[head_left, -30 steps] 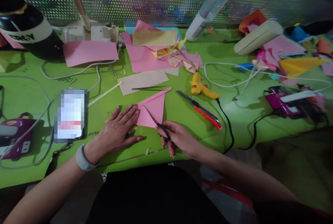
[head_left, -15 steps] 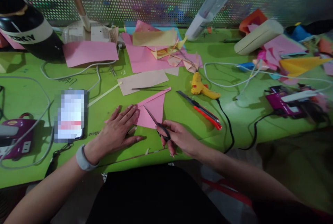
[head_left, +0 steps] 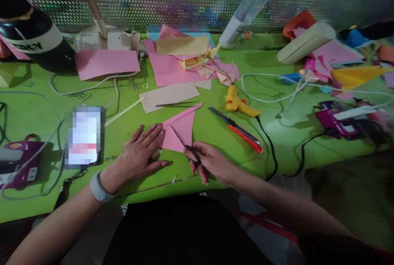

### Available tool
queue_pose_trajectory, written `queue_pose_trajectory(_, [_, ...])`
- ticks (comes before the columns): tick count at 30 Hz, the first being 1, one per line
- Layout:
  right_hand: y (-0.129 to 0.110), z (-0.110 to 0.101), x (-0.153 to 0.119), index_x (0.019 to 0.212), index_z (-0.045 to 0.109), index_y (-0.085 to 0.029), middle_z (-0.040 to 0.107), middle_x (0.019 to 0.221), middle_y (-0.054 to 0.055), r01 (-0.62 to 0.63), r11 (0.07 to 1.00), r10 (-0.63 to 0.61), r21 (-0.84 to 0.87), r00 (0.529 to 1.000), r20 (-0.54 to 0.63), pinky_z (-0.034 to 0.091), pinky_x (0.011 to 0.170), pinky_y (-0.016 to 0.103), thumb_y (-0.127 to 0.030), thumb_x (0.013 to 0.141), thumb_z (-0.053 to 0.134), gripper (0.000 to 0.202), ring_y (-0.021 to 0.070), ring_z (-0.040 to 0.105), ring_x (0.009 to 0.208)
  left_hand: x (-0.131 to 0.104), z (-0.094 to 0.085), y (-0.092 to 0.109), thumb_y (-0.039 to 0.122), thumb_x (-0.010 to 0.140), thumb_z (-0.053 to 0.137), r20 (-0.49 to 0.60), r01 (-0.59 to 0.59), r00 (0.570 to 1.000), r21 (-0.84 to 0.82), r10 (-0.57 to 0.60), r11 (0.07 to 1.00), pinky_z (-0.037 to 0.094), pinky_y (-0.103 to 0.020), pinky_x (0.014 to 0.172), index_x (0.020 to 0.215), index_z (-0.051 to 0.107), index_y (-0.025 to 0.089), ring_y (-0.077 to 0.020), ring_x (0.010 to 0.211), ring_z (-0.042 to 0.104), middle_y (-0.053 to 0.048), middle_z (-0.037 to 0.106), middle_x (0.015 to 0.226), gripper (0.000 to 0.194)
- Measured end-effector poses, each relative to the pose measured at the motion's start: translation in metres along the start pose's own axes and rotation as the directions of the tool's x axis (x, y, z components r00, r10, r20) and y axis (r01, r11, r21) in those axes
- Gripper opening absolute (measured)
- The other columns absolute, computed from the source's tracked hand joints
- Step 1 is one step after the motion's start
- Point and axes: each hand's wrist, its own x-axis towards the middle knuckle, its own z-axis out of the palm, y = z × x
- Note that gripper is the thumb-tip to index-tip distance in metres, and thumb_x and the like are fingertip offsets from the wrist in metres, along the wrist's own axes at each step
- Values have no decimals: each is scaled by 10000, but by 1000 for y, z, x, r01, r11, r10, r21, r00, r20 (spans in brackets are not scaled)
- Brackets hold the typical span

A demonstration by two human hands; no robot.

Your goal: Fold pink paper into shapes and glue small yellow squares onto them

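Observation:
A pink paper point(head_left: 181, 133) with a folded strip along its upper edge lies on the green table point(head_left: 221, 133). My left hand point(head_left: 140, 150) rests spread on the paper's left part, palm down, hiding what is beneath. Black-handled scissors point(head_left: 193, 156) are in my right hand point(head_left: 207, 160), fingers wrapped round the handles. The blades look closed and lie over the pink paper, pointing up and left. Just above the paper are tweezers point(head_left: 177, 104) on a pale paper piece point(head_left: 169, 94).
A red cutter knife point(head_left: 243, 133) and a yellow glue gun point(head_left: 238, 104) lie right of the paper. A phone point(head_left: 83, 137) is on the left. Behind are coloured papers point(head_left: 160, 65), a dark bottle point(head_left: 40, 31), a fan point(head_left: 101, 37) and a clear bottle point(head_left: 250, 10). White cables cross both sides.

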Motion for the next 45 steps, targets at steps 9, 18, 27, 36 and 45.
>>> queue_pose_trajectory(9, [0,-33,-16,795,466,-212,645,582,-40,-36,977,59,-211,993,102,368,329,184,-689,692,713,546,78,517,332,-2,-1,-14,682,956,360,-37,66,997,36,-65,997,155,-519,1240,1563,266,166,-283,1479,322,-132,387,1573,802])
queue_pose_trajectory(18, [12,-88,-26,829,593,-227,711,888,72,-39,262,-635,-964,745,-203,413,530,307,-487,816,626,263,213,647,682,-8,-19,-26,605,943,490,-113,110,988,24,-107,994,339,-543,1167,1433,487,123,-333,1402,434,-187,489,1495,687])
queue_pose_trajectory(27, [-25,-64,-16,1062,672,-183,720,982,103,328,-125,-675,-936,663,323,508,745,351,-401,947,532,283,236,677,884,-8,-29,-17,353,991,505,-216,129,966,-78,-143,989,550,-430,909,1203,656,164,-258,1070,645,-127,700,1167,322])
queue_pose_trajectory(36, [-36,-14,42,994,655,-117,660,971,128,447,-464,-501,-765,580,643,479,787,368,-248,980,527,184,252,599,902,-2,-11,0,348,978,537,-81,-27,996,-56,22,998,502,-421,1036,1202,600,146,-276,1220,574,-145,603,1329,308])
queue_pose_trajectory(45, [-34,-14,38,1017,674,-117,678,960,109,420,-428,-620,-801,509,597,446,747,333,-87,970,462,219,221,604,852,3,-31,1,345,913,623,52,-4,999,26,3,1000,532,-407,951,1197,599,144,-281,1106,636,-127,664,1232,348])
